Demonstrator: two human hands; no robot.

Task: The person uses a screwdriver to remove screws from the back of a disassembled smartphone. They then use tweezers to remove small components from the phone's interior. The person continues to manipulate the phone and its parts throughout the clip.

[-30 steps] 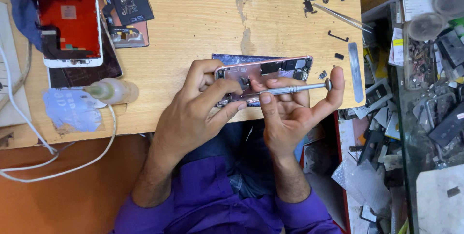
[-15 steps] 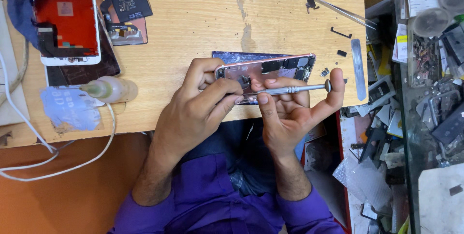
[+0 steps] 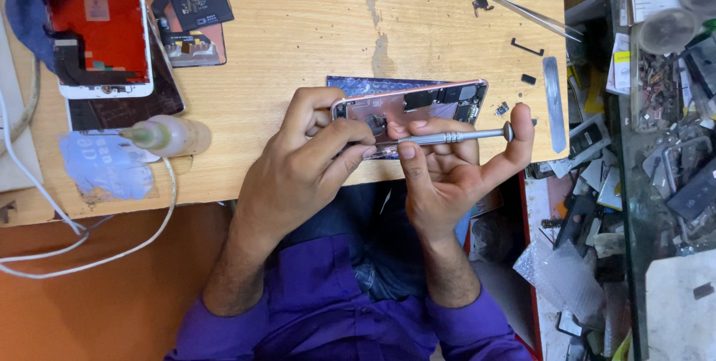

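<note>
The opened pink phone housing [image 3: 418,111], with its small dark parts showing inside, lies at the near edge of the wooden table [image 3: 298,40], and the left hand [image 3: 298,174] clamps its fingers on its left end. The right hand [image 3: 455,171] pinches a slim grey metal screwdriver [image 3: 455,137] lying flat across the housing, one fingertip on its round cap. Bare scratched wood stays free behind it; a flat metal strip [image 3: 553,104] lies near the right edge, a soft clear bottle [image 3: 168,136] to the left.
</note>
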